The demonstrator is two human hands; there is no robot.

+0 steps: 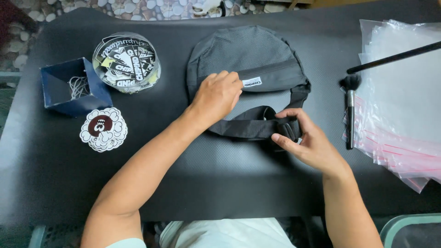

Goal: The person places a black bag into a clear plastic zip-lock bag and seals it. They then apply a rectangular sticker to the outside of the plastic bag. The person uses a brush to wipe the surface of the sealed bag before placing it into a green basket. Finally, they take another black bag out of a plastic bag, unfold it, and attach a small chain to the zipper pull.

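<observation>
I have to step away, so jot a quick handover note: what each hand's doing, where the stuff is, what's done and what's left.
Left hand presses flat on the black pouch bag, mid-mat.
Right hand pinches the bag's black strap at its buckle end.
Blue box, round sticker tub and cloud-shaped sticker sit left; brush and clear zip bags right.
Done: bag laid flat. Left: strap still loose, bag unpacked.

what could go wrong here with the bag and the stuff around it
The right hand grips only the strap at its buckle, so a tug could drag the black bag from under the left hand. A right elbow swing might knock the brush or scatter the clear zip bags.
</observation>
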